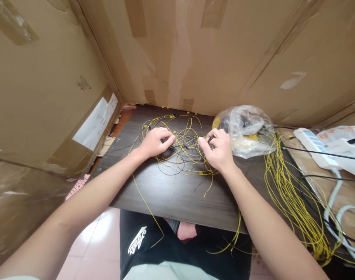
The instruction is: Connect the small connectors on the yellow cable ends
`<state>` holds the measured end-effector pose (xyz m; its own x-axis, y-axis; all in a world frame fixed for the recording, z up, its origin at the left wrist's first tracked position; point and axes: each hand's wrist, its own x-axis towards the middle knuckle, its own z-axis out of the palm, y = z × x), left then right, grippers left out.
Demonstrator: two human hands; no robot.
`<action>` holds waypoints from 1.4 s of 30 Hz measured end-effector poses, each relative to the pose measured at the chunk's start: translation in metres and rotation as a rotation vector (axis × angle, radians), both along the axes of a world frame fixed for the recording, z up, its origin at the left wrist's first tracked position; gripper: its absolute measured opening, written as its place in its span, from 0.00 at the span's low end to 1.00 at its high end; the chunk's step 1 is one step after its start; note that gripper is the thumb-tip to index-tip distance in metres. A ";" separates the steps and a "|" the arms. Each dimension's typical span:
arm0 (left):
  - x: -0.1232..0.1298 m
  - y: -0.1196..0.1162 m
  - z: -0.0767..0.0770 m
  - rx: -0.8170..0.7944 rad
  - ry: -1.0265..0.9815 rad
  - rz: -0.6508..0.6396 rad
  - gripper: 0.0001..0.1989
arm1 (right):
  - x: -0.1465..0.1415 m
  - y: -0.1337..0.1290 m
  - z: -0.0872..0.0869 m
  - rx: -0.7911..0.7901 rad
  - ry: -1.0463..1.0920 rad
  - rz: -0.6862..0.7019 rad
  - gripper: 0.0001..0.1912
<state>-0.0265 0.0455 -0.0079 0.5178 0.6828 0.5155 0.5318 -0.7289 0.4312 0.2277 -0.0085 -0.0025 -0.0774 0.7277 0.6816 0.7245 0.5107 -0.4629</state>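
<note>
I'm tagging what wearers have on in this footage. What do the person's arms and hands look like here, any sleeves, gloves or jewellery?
Both forearms are bare from the bottom edge of the picture to the wrists, with no sleeves in view. The left hand and the right hand are ungloved. No watch, bracelet or ring shows on either. The fingernails look short and unpainted, as far as can be seen.

A white script logo, not clearly readable, stands on the black shorts [154, 245] below the hands; a handwritten scrawl marks the cardboard box [83, 83] left of the hands, and its white label [95, 123] carries print too small to read
</note>
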 end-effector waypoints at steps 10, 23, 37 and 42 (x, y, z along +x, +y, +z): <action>0.006 -0.009 -0.002 0.054 -0.104 -0.143 0.11 | -0.021 -0.011 0.002 0.183 -0.137 -0.117 0.13; 0.013 -0.016 0.001 0.041 -0.077 -0.142 0.08 | -0.030 -0.007 -0.009 0.082 -0.094 0.015 0.10; 0.013 -0.014 0.002 -0.159 -0.169 -0.159 0.13 | -0.020 -0.004 -0.003 0.054 -0.020 0.106 0.11; 0.018 -0.016 0.003 -0.232 -0.332 -0.150 0.09 | -0.022 -0.006 -0.007 -0.080 -0.194 0.208 0.11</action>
<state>-0.0090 0.0298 -0.0045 0.4519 0.7300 0.5128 0.2322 -0.6513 0.7224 0.2052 -0.0147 -0.0093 -0.3543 0.7329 0.5808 0.6868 0.6254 -0.3704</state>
